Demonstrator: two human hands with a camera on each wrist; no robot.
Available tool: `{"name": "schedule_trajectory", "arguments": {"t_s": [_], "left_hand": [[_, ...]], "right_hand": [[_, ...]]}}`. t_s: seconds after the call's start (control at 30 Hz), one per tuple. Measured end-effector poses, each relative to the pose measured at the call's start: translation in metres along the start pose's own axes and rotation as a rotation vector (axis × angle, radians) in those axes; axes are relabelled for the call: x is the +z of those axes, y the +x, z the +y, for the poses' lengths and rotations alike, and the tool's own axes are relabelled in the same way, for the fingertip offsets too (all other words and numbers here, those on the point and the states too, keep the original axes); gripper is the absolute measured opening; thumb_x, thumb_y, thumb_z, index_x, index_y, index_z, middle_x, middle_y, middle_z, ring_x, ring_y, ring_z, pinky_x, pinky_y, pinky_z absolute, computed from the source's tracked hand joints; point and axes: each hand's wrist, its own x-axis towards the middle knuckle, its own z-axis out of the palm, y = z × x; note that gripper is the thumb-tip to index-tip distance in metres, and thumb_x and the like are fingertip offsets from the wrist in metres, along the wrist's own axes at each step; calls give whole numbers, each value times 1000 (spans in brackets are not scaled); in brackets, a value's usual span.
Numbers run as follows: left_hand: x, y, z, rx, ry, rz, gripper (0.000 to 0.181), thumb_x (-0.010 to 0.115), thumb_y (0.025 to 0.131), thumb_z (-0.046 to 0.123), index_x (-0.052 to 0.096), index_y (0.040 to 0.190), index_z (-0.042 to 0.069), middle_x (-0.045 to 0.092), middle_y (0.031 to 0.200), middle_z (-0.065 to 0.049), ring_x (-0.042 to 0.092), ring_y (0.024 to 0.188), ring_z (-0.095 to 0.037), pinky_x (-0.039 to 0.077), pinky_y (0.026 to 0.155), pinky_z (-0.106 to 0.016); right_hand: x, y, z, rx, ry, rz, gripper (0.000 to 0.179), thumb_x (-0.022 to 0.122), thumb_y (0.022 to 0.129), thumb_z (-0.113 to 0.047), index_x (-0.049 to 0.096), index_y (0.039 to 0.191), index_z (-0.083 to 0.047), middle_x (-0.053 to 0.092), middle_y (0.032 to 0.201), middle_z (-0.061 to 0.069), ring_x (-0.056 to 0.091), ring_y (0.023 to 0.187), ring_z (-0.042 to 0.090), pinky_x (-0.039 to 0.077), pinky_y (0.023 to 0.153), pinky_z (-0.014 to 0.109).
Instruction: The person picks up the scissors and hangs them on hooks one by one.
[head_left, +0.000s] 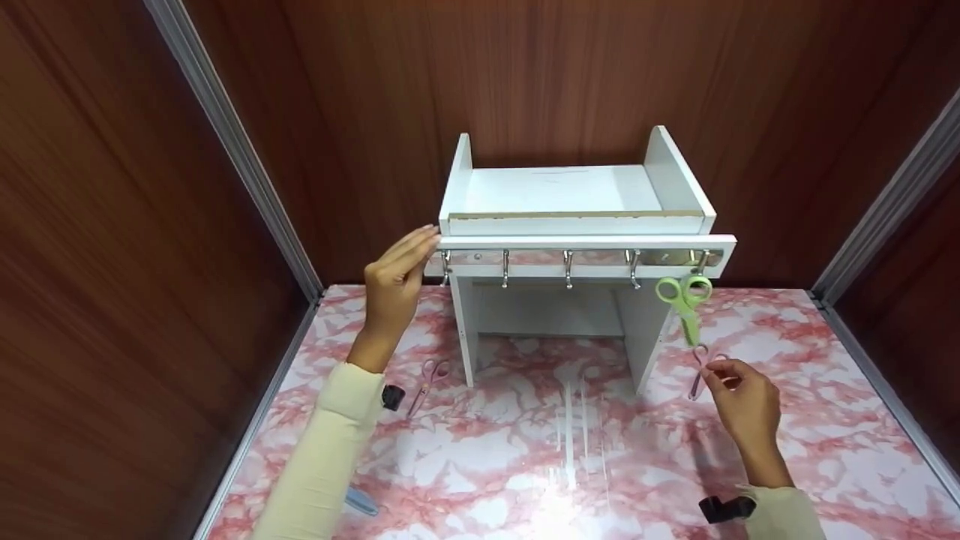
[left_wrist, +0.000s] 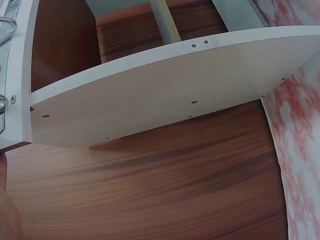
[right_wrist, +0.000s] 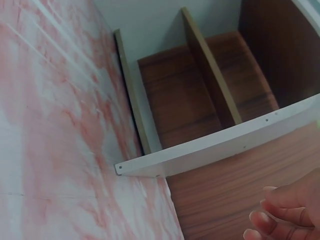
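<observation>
A white hook rail (head_left: pixel 532 242) with several metal hooks runs across the front of a white shelf unit (head_left: pixel 555 225). My left hand (head_left: pixel 400 266) rests its straight fingers at the rail's left end. Green scissors (head_left: pixel 686 307) hang by a handle loop from the rightmost hook, blades down. Below them is my right hand (head_left: pixel 746 397), fingers loosely bent, with nothing between them in the right wrist view. Behind its fingertips in the head view, pink-purple scissors (head_left: pixel 697 384) lie on the table, partly covered.
More pink scissors (head_left: pixel 425 390) lie on the marbled red-and-white table (head_left: pixel 480 435) left of the unit. A light blue item (head_left: pixel 361 501) shows beside the left sleeve. Wood-grain panels (head_left: pixel 360 112) enclose the table at the back and sides.
</observation>
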Motion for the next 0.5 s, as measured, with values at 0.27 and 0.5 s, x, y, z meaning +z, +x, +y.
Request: {"name": "schedule_trajectory", "arguments": {"t_s": [0.27, 0.5], "left_hand": [[5, -1, 2, 8, -18, 4, 23, 64, 84, -5, 72, 105, 1, 68, 109, -12, 63, 106, -25, 51, 92, -32], [7, 1, 4, 10, -20, 14, 23, 66, 81, -8, 72, 103, -1, 68, 108, -14, 63, 104, -29, 50, 92, -33]], "right_hand": [[-2, 1, 11, 40, -52, -63, 16, 72, 84, -23, 73, 94, -10, 69, 83, 11, 56, 68, 12, 42, 51, 28], [2, 1, 22, 79, -75, -99, 21, 71, 85, -29, 73, 95, -11, 70, 87, 10, 57, 67, 15, 41, 50, 29]]}}
